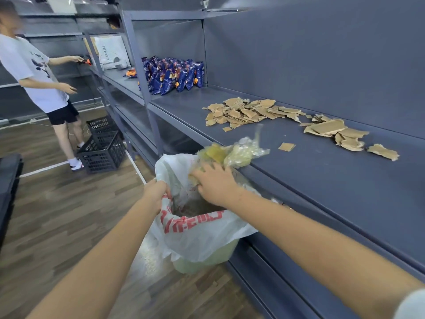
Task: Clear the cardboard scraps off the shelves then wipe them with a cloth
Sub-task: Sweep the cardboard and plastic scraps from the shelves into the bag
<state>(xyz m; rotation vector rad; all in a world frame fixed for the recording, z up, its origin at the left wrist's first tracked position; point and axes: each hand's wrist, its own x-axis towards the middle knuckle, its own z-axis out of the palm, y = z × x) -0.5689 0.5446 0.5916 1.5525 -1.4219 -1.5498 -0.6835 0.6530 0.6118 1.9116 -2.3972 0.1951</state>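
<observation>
Mostly the cardboard scraps (253, 112) lie strewn toward the back of the grey shelf (322, 192), blue snack bags (174, 74) beyond. At its front edge, plastic wrap (243, 153) overhangs a bin (202, 263) lined with a white bag (202, 238). The left hand (156, 192) grips the bag's rim; the right hand (216, 184) rests on the wrap, its grip too blurred to tell.

Yellowish wad (232, 153) by right hand (217, 185) motion-blurred, prob. plastic wrap; bag (195, 238) contents mostly hidden.
</observation>
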